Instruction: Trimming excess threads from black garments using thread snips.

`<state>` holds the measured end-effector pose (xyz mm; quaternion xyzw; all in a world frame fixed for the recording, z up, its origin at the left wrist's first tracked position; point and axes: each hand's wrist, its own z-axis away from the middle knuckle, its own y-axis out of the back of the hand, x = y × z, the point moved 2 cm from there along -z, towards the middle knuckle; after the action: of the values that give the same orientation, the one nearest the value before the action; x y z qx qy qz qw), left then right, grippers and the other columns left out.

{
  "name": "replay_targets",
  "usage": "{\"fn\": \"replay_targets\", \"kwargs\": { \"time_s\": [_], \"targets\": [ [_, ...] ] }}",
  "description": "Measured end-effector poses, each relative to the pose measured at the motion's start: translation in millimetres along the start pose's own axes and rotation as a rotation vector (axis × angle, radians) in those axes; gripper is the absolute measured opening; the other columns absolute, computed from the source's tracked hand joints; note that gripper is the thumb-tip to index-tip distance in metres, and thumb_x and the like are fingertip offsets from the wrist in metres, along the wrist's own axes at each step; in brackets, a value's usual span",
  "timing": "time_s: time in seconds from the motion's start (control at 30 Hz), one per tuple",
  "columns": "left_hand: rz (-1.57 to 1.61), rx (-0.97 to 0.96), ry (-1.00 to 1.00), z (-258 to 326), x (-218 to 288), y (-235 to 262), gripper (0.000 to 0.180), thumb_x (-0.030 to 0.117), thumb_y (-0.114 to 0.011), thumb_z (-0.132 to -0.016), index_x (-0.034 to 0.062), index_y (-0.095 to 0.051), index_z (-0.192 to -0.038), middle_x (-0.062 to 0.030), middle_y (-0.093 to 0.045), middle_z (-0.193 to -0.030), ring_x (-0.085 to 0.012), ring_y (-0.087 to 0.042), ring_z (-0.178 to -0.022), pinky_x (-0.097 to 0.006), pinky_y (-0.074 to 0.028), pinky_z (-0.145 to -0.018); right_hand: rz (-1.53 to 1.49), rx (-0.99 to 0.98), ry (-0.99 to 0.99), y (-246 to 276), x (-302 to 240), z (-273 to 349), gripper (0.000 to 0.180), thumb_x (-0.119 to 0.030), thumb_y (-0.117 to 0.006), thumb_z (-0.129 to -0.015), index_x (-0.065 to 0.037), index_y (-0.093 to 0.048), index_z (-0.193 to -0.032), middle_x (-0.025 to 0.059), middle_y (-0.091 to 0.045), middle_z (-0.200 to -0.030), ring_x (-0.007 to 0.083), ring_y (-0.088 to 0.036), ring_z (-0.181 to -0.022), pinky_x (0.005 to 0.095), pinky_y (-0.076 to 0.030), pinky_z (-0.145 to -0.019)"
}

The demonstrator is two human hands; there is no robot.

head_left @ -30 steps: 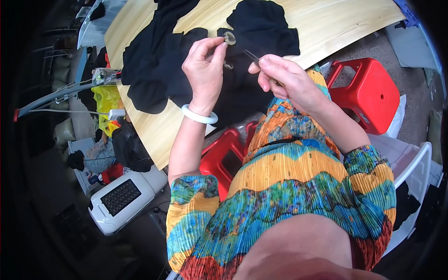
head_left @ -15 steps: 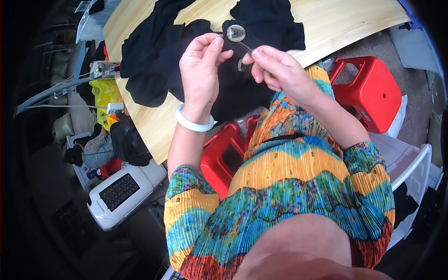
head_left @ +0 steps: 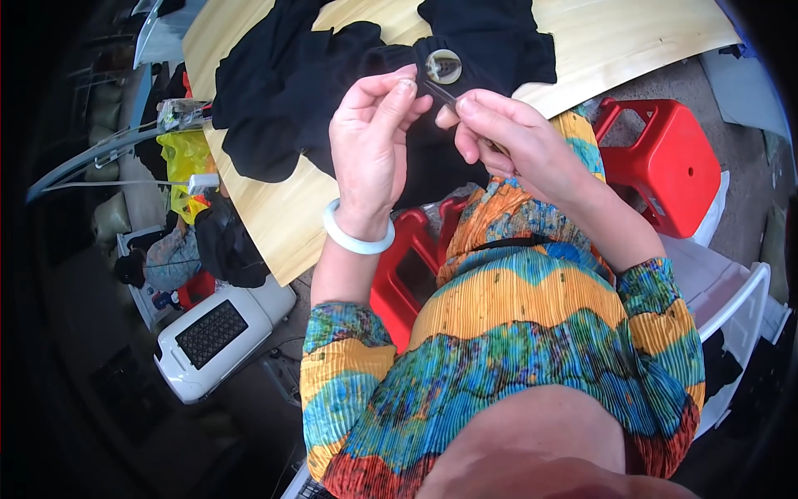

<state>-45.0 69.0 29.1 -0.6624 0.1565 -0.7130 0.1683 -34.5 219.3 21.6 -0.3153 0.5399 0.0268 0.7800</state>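
The left hand (head_left: 374, 154) is raised over the black garment (head_left: 332, 83) on the wooden table (head_left: 274, 224), its fingertips pinched on a fold of the cloth just left of a large pale button (head_left: 443, 66). The right hand (head_left: 515, 141), close beside it on the right, grips a thin dark tool (head_left: 439, 91) whose tip points up-left toward the button, which sits just beyond both sets of fingertips. A red stool (head_left: 665, 166) stands to the right of the table.

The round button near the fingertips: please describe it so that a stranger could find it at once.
Start at the pale wooden table and the black garment spread on it. Above the left hand and right hand, the round button sits on the cloth. It is the only pale, shiny disc against the black fabric.
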Motion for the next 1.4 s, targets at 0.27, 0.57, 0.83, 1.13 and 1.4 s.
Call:
{"fn": "replay_targets", "kwargs": {
  "time_s": [0.27, 0.57, 0.83, 1.13, 1.4],
  "targets": [
    [-0.001, -0.11, -0.037, 4.2, -5.4, -1.7, 0.008, 0.004, -0.053, -0.082, 0.0011, -0.053, -0.09, -0.0096, -0.054, -0.097, -0.0141, -0.057, -0.079, -0.026, -0.045, -0.077, -0.026, 0.018, 0.03, -0.4, 1.1, -1.9, 0.027, -0.026, -0.038, -0.091, -0.004, -0.054, -0.094, -0.0023, -0.047, -0.062, -0.0004, -0.028, -0.042, 0.0145, -0.021, -0.039],
    [0.163, -0.175, 0.175, -20.2, 26.2, 8.2, 0.007, 0.005, -0.047, -0.085, 0.0005, -0.05, -0.089, -0.0104, -0.053, -0.091, -0.0163, -0.054, -0.087, -0.03, -0.049, -0.078, 0.167, 0.254, 0.541, 15.8, -23.8, -6.3, 0.025, -0.018, -0.057, -0.082, -0.001, -0.05, -0.1, 0.0022, -0.055, -0.078, 0.0046, -0.049, -0.069, 0.0158, -0.037, -0.062],
    [-0.179, -0.097, -0.018, -58.1, 26.4, 22.8, 0.016, 0.015, -0.042, -0.089, -0.0011, -0.047, -0.087, -0.0157, -0.056, -0.091, -0.0202, -0.059, -0.08, -0.028, -0.048, -0.073, 0.262, 0.302, 0.33, 23.3, -28.4, -35.7, 0.033, -0.013, -0.066, -0.072, -0.003, -0.05, -0.1, -0.003, -0.049, -0.072, 0.0036, -0.045, -0.065, 0.0179, -0.038, -0.06],
    [-0.211, -0.261, 0.044, -19.6, 26.9, 18.2, 0.03, -0.003, -0.053, -0.079, -0.0036, -0.048, -0.108, -0.0086, -0.057, -0.1, -0.0117, -0.055, -0.09, -0.021, -0.044, -0.08, 0.189, 0.345, 0.279, 18.9, -70.8, -46.1, 0.025, -0.011, -0.062, -0.074, -0.005, -0.051, -0.095, -0.0038, -0.045, -0.061, 0.0027, -0.033, -0.041, 0.0153, -0.025, -0.035],
    [0.011, -0.24, 0.109, -3.9, 41.6, -2.7, 0.041, -0.004, -0.049, -0.079, 0.0004, -0.037, -0.118, -0.0076, -0.059, -0.094, -0.0116, -0.055, -0.09, -0.021, -0.041, -0.083, 0.574, 0.409, 0.53, 28.3, -62.3, -46.8, 0.034, -0.015, -0.061, -0.078, -0.002, -0.048, -0.107, -0.0002, -0.056, -0.076, 0.0051, -0.053, -0.067, 0.0163, -0.042, -0.063]
  ]
}}
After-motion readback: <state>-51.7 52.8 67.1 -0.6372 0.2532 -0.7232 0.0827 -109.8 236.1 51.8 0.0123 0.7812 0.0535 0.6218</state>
